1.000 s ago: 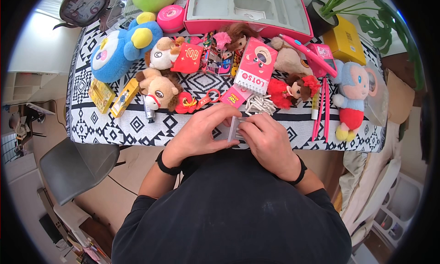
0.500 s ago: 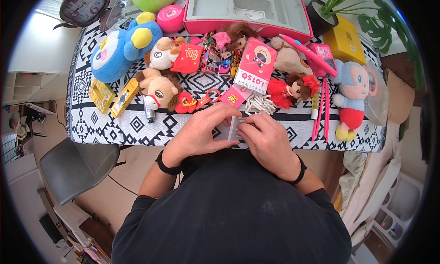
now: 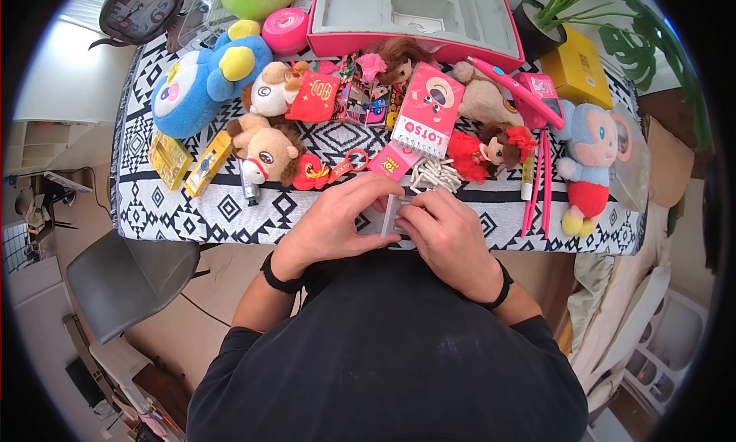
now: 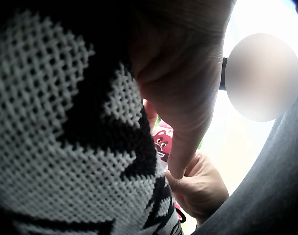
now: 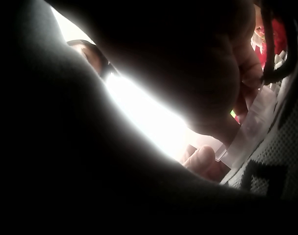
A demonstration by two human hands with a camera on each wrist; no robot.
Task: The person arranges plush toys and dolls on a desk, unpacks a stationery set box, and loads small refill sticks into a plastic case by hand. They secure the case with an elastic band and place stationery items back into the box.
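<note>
- The left hand (image 3: pixel 326 221) grips a small clear case (image 3: pixel 389 216), thumb on one side and fingers on the other, just above the near edge of the patterned cloth (image 3: pixel 184 216).
- The right hand (image 3: pixel 452 239) has its fingers bent in at the case's side; whether they pinch anything cannot be told.
- Good handling here probably means a light, even left grip, since thin plastic may flex or slip if squeezed.
- The right fingertips would best work in small movements, close to the case, without knocking it out of the left hand.
- Keeping the case low over the cloth seems wise, so anything dropped lands softly and near.
- What lies inside the case is mostly hidden by the fingers.
- A loose heap of short white sticks (image 3: pixel 435 176) lies just beyond the hands, within easy reach.
- The open pink box (image 3: pixel 330 45) holds a grey moulded tray (image 3: pixel 360 9), with a paper slip (image 3: pixel 414 24) in one recess.
- A black pot (image 3: pixel 529 29) holds a leafy plant (image 3: pixel 563 5).
</note>
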